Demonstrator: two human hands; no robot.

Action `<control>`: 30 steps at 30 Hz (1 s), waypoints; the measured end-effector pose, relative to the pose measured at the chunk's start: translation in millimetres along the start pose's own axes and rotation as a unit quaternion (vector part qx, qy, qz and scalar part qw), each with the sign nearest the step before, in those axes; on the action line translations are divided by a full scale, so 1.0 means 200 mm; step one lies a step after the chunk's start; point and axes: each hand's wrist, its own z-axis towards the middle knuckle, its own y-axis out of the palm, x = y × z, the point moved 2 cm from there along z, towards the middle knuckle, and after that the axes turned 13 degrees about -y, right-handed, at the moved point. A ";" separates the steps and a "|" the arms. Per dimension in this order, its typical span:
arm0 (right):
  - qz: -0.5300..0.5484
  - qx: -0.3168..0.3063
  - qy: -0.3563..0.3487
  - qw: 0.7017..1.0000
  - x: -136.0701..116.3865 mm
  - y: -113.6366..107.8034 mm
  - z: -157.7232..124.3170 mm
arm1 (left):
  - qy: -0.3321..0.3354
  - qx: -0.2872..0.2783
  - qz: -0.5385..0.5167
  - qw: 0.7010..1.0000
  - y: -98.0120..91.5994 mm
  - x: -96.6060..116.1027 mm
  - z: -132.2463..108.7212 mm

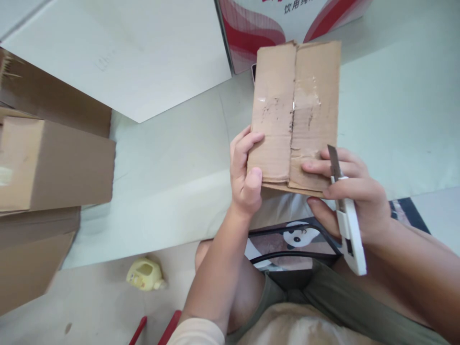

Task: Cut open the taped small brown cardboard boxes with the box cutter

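A flattened brown cardboard box (294, 110) with a taped middle seam and torn tape marks is held up in front of me. My left hand (245, 175) grips its lower left edge, fingers curled over the front and thumb on the face. My right hand (350, 191) pinches the lower right corner while also holding a white utility knife (348, 220), its blade out and pointing up along the cardboard.
Brown cardboard boxes (50, 163) are stacked at the left. A large white sheet (118, 52) lies at the top left, and a red-and-white printed box (283, 24) behind the cardboard. A small yellow jug (144, 274) rests on the floor. A panda-print stool (294, 239) sits below my hands.
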 end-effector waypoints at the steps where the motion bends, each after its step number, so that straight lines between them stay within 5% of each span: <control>1: 0.001 -0.001 0.005 1.000 0.00 0.00 0.00 | 0.001 0.002 0.003 1.000 0.00 0.00 0.00; 30: 0.003 0.000 -0.009 1.000 0.00 0.00 0.00 | 0.000 0.004 0.005 1.000 0.01 -0.01 0.00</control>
